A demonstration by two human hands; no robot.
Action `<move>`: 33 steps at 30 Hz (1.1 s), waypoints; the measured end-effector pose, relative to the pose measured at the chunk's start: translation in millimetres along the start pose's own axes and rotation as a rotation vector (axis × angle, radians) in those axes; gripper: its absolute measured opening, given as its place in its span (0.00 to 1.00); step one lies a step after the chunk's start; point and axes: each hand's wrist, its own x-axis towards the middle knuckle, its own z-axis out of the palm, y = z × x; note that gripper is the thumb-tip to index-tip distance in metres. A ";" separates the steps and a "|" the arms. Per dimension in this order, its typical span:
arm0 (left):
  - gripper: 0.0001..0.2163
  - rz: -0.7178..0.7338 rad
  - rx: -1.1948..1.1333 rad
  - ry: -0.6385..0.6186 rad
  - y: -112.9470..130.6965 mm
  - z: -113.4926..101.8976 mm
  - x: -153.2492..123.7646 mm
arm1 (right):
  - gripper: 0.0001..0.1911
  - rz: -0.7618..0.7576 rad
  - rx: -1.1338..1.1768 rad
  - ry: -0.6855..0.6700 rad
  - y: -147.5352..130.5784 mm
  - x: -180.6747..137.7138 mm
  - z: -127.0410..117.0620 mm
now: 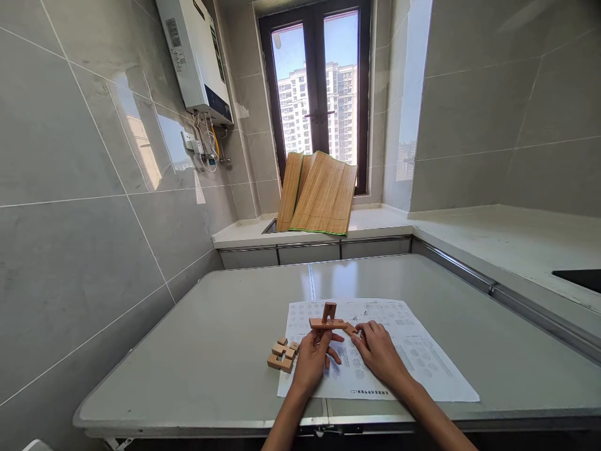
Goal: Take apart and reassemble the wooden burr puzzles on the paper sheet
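Observation:
My left hand (313,358) pinches a long wooden puzzle piece (323,324) lying level above the printed sheet (375,388). An upright wooden piece (329,310) with a dark mark stands across it. In the fingers of my right hand (378,349) is a shorter wooden puzzle piece (350,329), tilted, its tip at the right end of the long piece; whether they touch I cannot tell. Left of my left hand, several notched wooden pieces (280,363) sit in a small cluster, partly at the sheet's edge.
The sheet lies on a folding table (197,363) with a seam down its middle. A white counter (469,228) runs behind and to the right. Bamboo mats (323,194) lean by the window (319,81). A water heater (197,62) hangs on the left wall.

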 end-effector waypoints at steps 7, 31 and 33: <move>0.21 -0.024 -0.102 0.008 3.0 -0.9 1.6 | 0.14 0.020 0.156 -0.029 -15.2 0.1 -10.1; 0.26 -0.041 -0.134 0.002 7.5 -5.1 -0.5 | 0.22 0.573 1.452 -0.198 -89.1 12.3 -51.0; 0.25 -0.014 -0.087 0.019 8.2 -4.7 -0.9 | 0.15 0.614 1.520 -0.207 -90.9 12.0 -45.3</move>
